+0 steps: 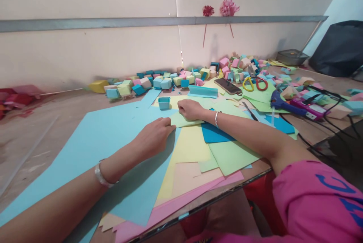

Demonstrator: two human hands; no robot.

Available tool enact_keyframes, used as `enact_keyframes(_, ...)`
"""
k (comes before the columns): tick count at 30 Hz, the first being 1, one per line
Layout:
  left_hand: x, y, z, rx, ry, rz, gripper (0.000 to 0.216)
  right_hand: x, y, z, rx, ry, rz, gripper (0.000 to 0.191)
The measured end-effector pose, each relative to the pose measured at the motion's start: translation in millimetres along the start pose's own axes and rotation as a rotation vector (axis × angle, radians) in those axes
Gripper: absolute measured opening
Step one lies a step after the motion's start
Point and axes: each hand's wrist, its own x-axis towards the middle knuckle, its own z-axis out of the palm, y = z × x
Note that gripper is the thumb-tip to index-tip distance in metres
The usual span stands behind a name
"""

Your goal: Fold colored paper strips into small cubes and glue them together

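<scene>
A pale green strip of paper [185, 119] lies between my two hands on the layered coloured sheets. My left hand [155, 137] is closed with its fingertips at the strip's left end. Its fingers curl downward, so the exact grip is partly hidden. At the strip's far edge, my right hand [191, 109] is curled shut with its knuckles up, pressing on the paper. Just beyond the hands stands a small open blue paper box [163, 103]. Under my left forearm spreads a large light blue sheet [113, 133]. A darker blue piece [215, 133] lies under my right wrist.
Many small paper boxes [166, 83] line the wall. A folded blue strip [202, 91], phone [227, 86], scissors [255, 83], craft knife [250, 111] and glue gun [286, 105] with black cables lie beyond and to the right. The table's front edge [215, 200] is close.
</scene>
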Motion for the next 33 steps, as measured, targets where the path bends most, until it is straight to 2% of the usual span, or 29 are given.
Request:
enact_keyframes(6, -5, -1, -2, 0.115, -0.040, -0.230, 0.025, -1, 0, 0, -0.008, -0.002, -0.002, 0.009)
enact_keyframes(13, -12, 2, -3, 0.222, 0.026, -0.405, 0.028, -1, 0, 0, -0.018, -0.006, 0.013, 0.011)
enact_keyframes(15, -10, 7, -4, 0.227, 0.087, -0.357, 0.029, -1, -1, 0, -0.022, -0.002, 0.014, 0.011)
enact_keyframes(18, -2, 13, 1, 0.091, 0.184, -0.100, 0.031, -2, -2, 0, -0.030, 0.011, 0.014, 0.011)
enact_keyframes(20, 3, 15, 8, -0.042, 0.194, 0.022, 0.030, -2, -2, 0, -0.036, 0.017, 0.014, 0.011)
enact_keyframes(23, 6, 15, 13, -0.116, 0.183, 0.034, 0.028, -2, -3, 0, -0.040, 0.018, 0.014, 0.011)
enact_keyframes(29, 7, 14, 8, -0.103, 0.164, 0.082, 0.029, -2, -4, -1, -0.024, 0.021, 0.026, 0.013)
enact_keyframes(33, 11, 8, 12, -0.100, 0.166, 0.099, 0.032, -3, -4, 0, 0.011, 0.038, 0.033, 0.015)
